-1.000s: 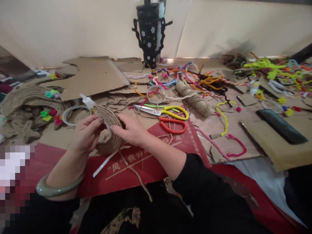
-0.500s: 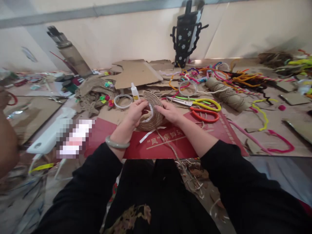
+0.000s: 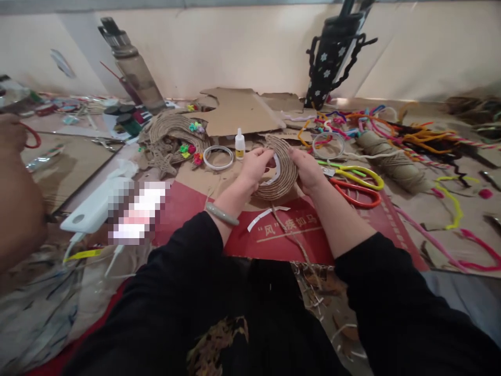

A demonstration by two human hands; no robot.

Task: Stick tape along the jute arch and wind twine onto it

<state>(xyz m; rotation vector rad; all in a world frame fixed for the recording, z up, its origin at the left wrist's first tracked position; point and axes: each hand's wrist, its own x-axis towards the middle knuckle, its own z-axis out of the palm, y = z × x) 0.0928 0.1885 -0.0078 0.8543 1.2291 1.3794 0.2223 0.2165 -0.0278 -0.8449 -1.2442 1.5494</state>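
A crescent-shaped piece covered in rows of brown twine [image 3: 287, 169] is held up between both hands, with a white strip along its inner curve. My left hand [image 3: 256, 166] pinches its inner left side. My right hand [image 3: 307, 168] grips its outer right edge, fingers partly hidden behind it. A loose twine end [image 3: 298, 241] trails down over the red board [image 3: 242, 237]. On that board lies a white paper strip [image 3: 258, 218]. Scissors with yellow and red handles [image 3: 358, 190] lie beside my right wrist, and a small glue bottle [image 3: 240, 145] stands behind my left hand.
Behind are cut cardboard [image 3: 242, 112], a tape ring [image 3: 218, 157], a twine-wrapped piece with flowers [image 3: 176, 133] and a black tumbler [image 3: 332, 57]. A twine spool [image 3: 391, 161] and pipe cleaners lie right. At left are a white power bank-like device [image 3: 96, 203] and another person's arm [image 3: 18, 198].
The view has shifted, so most things sit further right or lower in the picture. Both hands still hold the twine-covered crescent, which has turned slightly. The other person's arm shows more at left.
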